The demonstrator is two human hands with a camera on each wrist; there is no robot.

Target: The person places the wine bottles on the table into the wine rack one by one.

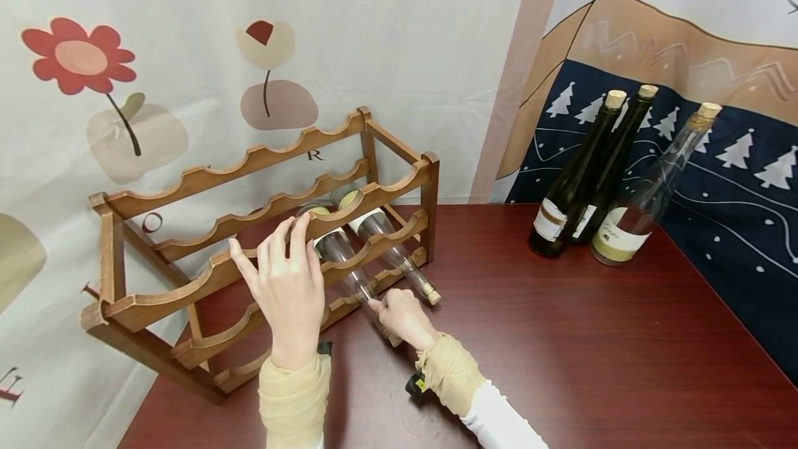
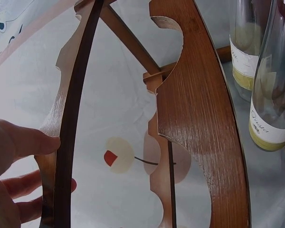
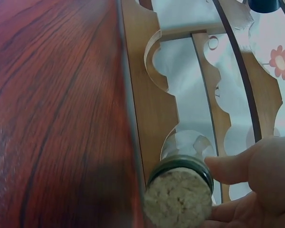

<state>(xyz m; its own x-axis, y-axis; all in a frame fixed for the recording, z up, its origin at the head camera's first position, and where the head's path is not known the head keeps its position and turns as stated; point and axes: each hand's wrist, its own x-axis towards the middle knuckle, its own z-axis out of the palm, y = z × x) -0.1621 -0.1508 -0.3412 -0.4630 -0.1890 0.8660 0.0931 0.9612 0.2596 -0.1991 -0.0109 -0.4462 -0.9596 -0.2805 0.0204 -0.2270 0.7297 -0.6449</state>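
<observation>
A wooden wine rack with scalloped rails stands on the table. My left hand grips its top front rail, the thumb on one face and fingertips past the other in the left wrist view. Low at the front, my right hand holds a clear wine bottle by its neck, just behind the cork. That bottle lies in the rack's lower level, its neck sticking out toward me. Beside it on the right rests another clear corked bottle, also neck forward.
At the back right of the reddish wooden table stand two dark green corked bottles and a clear corked bottle. Printed cloth hangs behind the rack. A small black object shows beside the right wrist.
</observation>
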